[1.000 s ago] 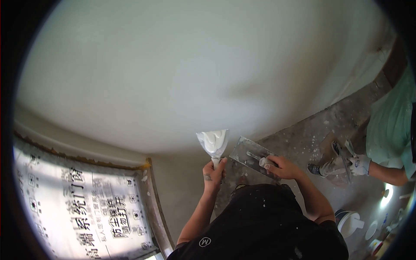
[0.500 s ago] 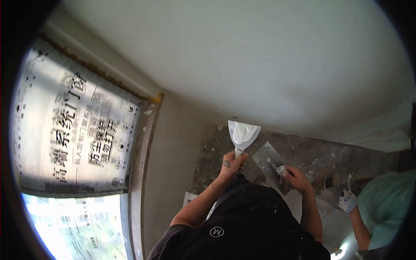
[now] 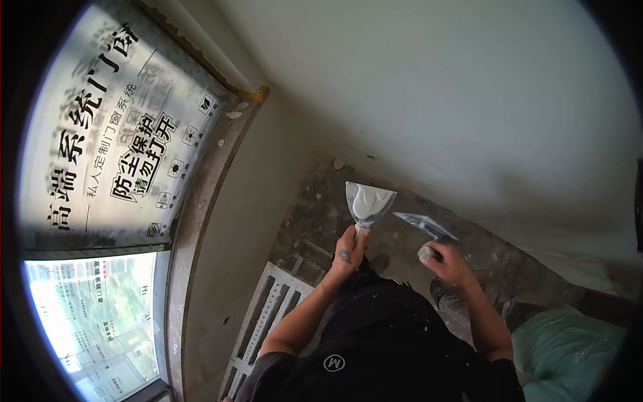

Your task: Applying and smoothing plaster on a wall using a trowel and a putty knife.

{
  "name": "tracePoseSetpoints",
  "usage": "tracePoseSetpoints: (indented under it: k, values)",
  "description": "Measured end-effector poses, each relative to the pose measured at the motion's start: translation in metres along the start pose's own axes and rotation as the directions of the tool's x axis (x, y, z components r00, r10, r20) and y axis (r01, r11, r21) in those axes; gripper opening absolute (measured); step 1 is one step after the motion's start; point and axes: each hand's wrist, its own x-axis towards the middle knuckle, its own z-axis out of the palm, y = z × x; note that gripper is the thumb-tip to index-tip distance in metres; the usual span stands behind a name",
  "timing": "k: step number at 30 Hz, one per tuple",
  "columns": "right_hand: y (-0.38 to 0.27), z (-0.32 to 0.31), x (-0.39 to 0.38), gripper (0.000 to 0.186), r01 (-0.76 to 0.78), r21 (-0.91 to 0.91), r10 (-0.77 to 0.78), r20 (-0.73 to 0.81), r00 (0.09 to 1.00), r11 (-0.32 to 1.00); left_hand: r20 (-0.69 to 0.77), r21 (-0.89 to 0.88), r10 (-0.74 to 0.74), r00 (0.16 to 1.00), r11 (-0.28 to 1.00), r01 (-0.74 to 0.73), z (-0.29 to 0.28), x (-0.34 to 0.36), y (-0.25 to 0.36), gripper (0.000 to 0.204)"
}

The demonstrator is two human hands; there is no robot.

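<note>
My left hand (image 3: 348,256) is closed on the pale handle of a wide putty knife (image 3: 360,228), held blade-up with a thick blob of white paste (image 3: 367,199) across the blade. To its right, my right hand (image 3: 446,266) grips the handle of a rectangular steel trowel (image 3: 423,223), which is tilted and slightly blurred. The two tools are apart, both over the dusty floor near the base of the wall, in front of my dark shirt.
A pale wall (image 3: 469,94) fills the upper right. On the left is a window covered in printed film (image 3: 100,167), with a stained side frame (image 3: 221,161). A light slatted panel (image 3: 268,315) stands low beside it. A co-worker in green (image 3: 562,355) is bent at the lower right.
The view has turned toward the window and corner. The trowel has tilted to a flatter angle in the picture. The co-worker's gloved hand has left view as their back shifted lower.
</note>
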Motion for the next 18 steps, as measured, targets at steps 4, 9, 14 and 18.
tracePoseSetpoints:
  k: [4,9,14,18]
  values:
    - [-0.039,-0.001,0.049,0.037,0.202,-0.181,-0.18,0.132,0.975,0.962,0.002,0.175,0.363,0.932,0.917,-0.358,-0.023,0.008,0.018,0.025]
    - [-0.042,-0.01,0.096,0.049,0.581,-0.492,-0.557,0.213,0.803,0.649,0.236,0.251,0.751,0.617,0.566,-0.785,-0.065,0.04,0.055,0.033]
    - [-0.033,-0.021,0.114,0.043,0.409,-0.398,-0.407,0.093,0.909,0.822,0.383,0.396,0.759,0.526,0.38,-0.836,-0.097,0.076,0.065,0.034]
    - [0.008,-0.034,0.136,0.028,0.39,-0.695,-0.634,-0.122,0.764,0.604,0.209,0.453,0.579,0.788,0.657,-0.602,-0.091,0.079,0.002,0.028]
